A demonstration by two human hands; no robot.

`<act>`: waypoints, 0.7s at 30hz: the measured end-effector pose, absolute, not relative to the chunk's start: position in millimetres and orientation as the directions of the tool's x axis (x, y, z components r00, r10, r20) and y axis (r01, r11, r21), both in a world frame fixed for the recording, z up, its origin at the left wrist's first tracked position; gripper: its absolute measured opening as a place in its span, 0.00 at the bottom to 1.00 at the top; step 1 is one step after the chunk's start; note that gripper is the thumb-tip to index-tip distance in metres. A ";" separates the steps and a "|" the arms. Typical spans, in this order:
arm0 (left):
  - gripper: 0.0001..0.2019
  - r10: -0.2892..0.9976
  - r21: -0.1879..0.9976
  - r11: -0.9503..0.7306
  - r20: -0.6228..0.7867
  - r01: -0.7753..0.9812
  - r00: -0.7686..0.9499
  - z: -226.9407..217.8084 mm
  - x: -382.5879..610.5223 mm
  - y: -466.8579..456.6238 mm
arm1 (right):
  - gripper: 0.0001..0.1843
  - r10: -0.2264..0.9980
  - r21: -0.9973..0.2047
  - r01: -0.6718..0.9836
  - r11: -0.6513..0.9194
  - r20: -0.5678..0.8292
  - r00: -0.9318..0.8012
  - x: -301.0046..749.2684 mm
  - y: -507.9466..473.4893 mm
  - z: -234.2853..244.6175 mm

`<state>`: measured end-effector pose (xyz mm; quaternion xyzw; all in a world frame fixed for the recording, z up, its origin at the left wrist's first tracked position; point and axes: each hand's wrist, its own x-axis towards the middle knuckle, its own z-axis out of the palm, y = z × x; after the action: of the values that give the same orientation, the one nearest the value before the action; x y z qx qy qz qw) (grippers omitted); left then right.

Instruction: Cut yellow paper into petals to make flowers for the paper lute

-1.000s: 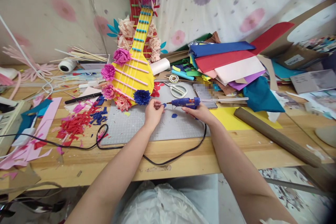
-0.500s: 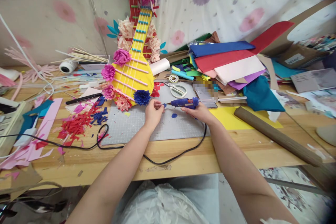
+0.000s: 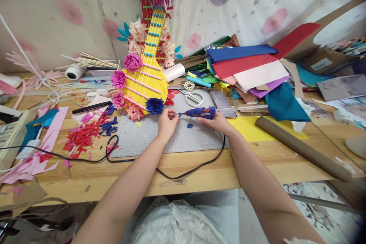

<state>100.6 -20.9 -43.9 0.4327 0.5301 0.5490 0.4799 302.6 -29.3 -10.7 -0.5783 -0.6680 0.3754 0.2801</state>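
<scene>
My right hand (image 3: 219,122) grips a blue glue gun (image 3: 200,112), its nozzle pointing left and touching a small blue paper piece (image 3: 178,114). My left hand (image 3: 167,121) pinches that piece over the grey cutting mat (image 3: 148,137). Another small blue scrap (image 3: 190,125) lies on the mat just below the gun. The gun's black cord (image 3: 185,169) loops over the table's front edge. Just left of my left hand a dark blue paper flower (image 3: 154,105) sits at the foot of a yellow paper guitar (image 3: 144,80) trimmed with pink and peach flowers.
Red and blue paper scraps (image 3: 85,133) litter the table's left side. Scissors (image 3: 192,97) lie behind the gun. Stacked coloured paper sheets (image 3: 251,68) fill the back right. A brown cardboard tube (image 3: 303,150) lies at the right, on yellow paper (image 3: 248,127). Wooden sticks (image 3: 91,60) lie at the back left.
The glue gun has shifted slightly left, bringing its nozzle up against the blue piece pinched in my left hand. Nothing else has moved.
</scene>
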 end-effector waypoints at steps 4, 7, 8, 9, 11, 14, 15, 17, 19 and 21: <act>0.08 0.986 0.997 0.015 -0.027 -0.075 -0.162 -45.3 100.4 -20.6 | 0.22 0.983 -0.833 0.552 0.043 -0.064 -0.173 302.1 -29.9 -10.1; 0.08 0.986 0.996 0.009 -0.024 -0.087 -0.166 -45.8 100.4 -20.2 | 0.21 0.982 -0.843 0.536 0.048 -0.059 -0.181 302.4 -30.1 -10.9; 0.09 0.986 0.996 0.007 -0.022 -0.089 -0.168 -45.9 100.4 -20.1 | 0.21 0.981 -0.846 0.531 0.050 -0.058 -0.183 302.6 -30.1 -11.3; 0.09 0.985 0.996 0.004 -0.019 -0.088 -0.170 -45.9 100.4 -20.0 | 0.21 0.981 -0.849 0.527 0.050 -0.057 -0.186 302.7 -30.2 -11.6; 0.09 0.985 0.996 0.003 -0.018 -0.087 -0.173 -45.8 100.5 -20.1 | 0.22 0.981 -0.852 0.522 0.049 -0.057 -0.185 302.9 -30.4 -11.9; 0.09 0.985 0.996 0.008 -0.024 -0.093 -0.170 -46.2 100.3 -20.3 | 0.22 0.981 -0.851 0.524 0.033 -0.073 -0.180 302.7 -31.0 -10.8; 0.09 0.985 0.995 0.010 -0.026 -0.094 -0.169 -46.5 100.3 -20.3 | 0.22 0.980 -0.850 0.526 0.028 -0.079 -0.180 302.6 -31.2 -10.2; 0.08 0.986 0.996 0.011 -0.026 -0.089 -0.165 -47.2 100.1 -20.2 | 0.22 0.980 -0.850 0.526 0.026 -0.082 -0.181 302.2 -31.5 -8.8; 0.08 0.986 0.997 0.007 -0.020 -0.076 -0.164 -47.9 100.0 -20.1 | 0.21 0.981 -0.849 0.528 0.029 -0.076 -0.177 301.8 -31.6 -7.7; 0.08 0.986 0.998 0.004 -0.015 -0.066 -0.163 -48.1 99.9 -20.0 | 0.21 0.982 -0.846 0.533 0.033 -0.071 -0.174 301.6 -31.4 -7.3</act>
<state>99.9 -20.0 -48.1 0.4381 0.5252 0.5531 0.4757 301.6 -31.4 -7.3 -0.5750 -0.6587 0.3910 0.2874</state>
